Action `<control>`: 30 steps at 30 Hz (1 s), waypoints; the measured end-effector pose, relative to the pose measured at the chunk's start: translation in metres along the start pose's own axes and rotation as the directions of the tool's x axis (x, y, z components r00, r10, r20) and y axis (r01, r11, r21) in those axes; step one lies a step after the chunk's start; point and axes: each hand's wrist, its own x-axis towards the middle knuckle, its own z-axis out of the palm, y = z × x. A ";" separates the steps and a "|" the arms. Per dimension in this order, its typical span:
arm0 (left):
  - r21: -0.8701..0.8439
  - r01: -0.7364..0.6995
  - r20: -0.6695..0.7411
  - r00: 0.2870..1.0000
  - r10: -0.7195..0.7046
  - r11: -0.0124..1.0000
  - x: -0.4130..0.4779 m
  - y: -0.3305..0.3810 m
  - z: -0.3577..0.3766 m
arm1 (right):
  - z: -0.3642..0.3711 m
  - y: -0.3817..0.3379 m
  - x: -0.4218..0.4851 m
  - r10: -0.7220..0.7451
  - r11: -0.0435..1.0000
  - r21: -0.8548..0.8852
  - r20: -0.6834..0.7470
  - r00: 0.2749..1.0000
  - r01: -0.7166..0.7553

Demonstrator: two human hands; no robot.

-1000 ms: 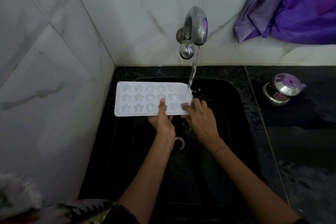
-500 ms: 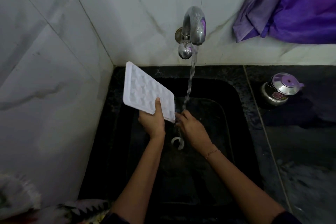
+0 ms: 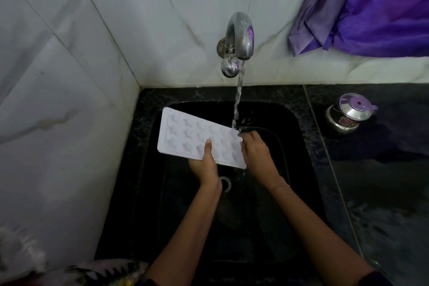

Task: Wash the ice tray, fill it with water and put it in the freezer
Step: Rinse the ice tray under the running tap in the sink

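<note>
Water (image 3: pixel 238 100) from the tap (image 3: pixel 239 37) lands on the right end of the ice tray (image 3: pixel 185 137), which I hold tilted above the black sink (image 3: pixel 299 127). My left hand (image 3: pixel 205 166) grips its near long edge, thumb lying on top. My right hand (image 3: pixel 256 151) curls its fingers round the right end, just beside the stream.
</note>
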 end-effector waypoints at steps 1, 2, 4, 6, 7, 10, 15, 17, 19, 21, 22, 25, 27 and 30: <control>-0.046 0.059 0.016 0.998 -0.058 0.997 -0.001 -0.002 0.000 | -0.003 -0.001 0.002 -0.009 1.000 -0.005 -0.011 1.000 0.009; -0.083 0.107 0.032 0.994 -0.105 0.991 -0.003 -0.002 0.001 | -0.004 -0.002 0.005 -0.018 1.000 -0.009 -0.015 1.000 0.018; -0.140 0.171 0.052 0.985 -0.165 0.975 -0.006 -0.001 0.001 | -0.006 -0.003 0.010 -0.044 0.998 -0.039 0.002 0.999 0.044; -0.183 0.199 0.062 0.980 -0.191 0.963 -0.008 0.002 0.002 | -0.006 -0.004 0.013 -0.069 0.994 -0.080 0.032 0.997 0.071; -0.195 0.207 0.067 0.978 -0.197 0.959 -0.008 0.004 0.002 | -0.007 -0.005 0.015 -0.078 0.990 -0.110 0.041 0.996 0.083; -0.220 0.229 0.085 0.973 -0.215 0.948 -0.006 0.007 0.001 | -0.010 -0.009 0.021 -0.119 0.968 -0.221 0.014 0.993 0.119; -0.231 0.252 0.102 0.967 -0.234 0.940 -0.004 0.006 -0.001 | -0.015 -0.012 0.025 -0.185 0.920 -0.358 -0.039 0.982 0.159; -0.232 0.270 0.116 0.962 -0.249 0.935 -0.005 0.005 -0.001 | -0.015 -0.013 0.027 -0.170 0.913 -0.384 -0.046 0.984 0.140; -0.230 0.284 0.134 0.957 -0.259 0.931 -0.006 0.005 0.000 | -0.016 -0.016 0.028 -0.168 0.902 -0.411 -0.045 0.985 0.136; -0.242 0.289 0.155 0.954 -0.257 0.926 -0.005 0.007 0.000 | -0.017 -0.018 0.030 -0.202 0.895 -0.413 -0.034 0.979 0.170; -0.248 0.285 0.160 0.955 -0.251 0.926 -0.003 0.007 0.000 | -0.018 -0.018 0.030 -0.220 0.894 -0.404 -0.018 0.975 0.194; -0.243 0.277 0.158 0.957 -0.244 0.930 -0.002 0.009 0.001 | -0.024 -0.014 0.033 -0.206 0.893 -0.411 -0.010 0.979 0.183; -0.233 0.295 0.175 0.950 -0.259 0.927 -0.004 0.008 0.004 | -0.027 -0.014 0.036 -0.162 0.899 -0.419 -0.056 0.985 0.124; -0.252 0.307 0.191 0.945 -0.264 0.918 -0.003 0.009 0.009 | -0.029 -0.016 0.035 -0.149 0.913 -0.387 -0.027 0.989 0.127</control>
